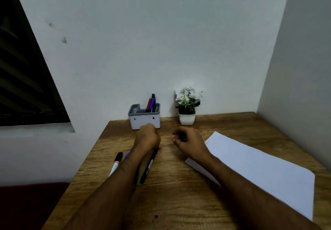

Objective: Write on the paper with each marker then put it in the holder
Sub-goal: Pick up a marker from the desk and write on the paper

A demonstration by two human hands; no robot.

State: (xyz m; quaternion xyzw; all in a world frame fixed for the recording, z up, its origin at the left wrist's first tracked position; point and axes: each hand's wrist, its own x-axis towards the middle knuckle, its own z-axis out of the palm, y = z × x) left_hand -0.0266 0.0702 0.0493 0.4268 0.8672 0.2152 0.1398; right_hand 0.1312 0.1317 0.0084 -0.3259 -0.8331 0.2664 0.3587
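Because the wooden desk [175,176] gives a flat, hard bed, the sheet of white paper [259,165] lying at its right will take a pen stroke, though so thin and light a sheet would likely slide unless pinned by a palm. The grey and white holder [144,118] stands at the wall beside a potted white flower [187,108], with 3 markers upright in its right compartment. The left hand [147,136] is curled just before the holder; whether it grips anything cannot be told. The right hand [189,141] hangs loosely curled, holding nothing. A black marker [149,165] and a white-barrelled marker [116,163] lie by the left forearm: light, rigid, smooth, probably best pinched mid-barrel.
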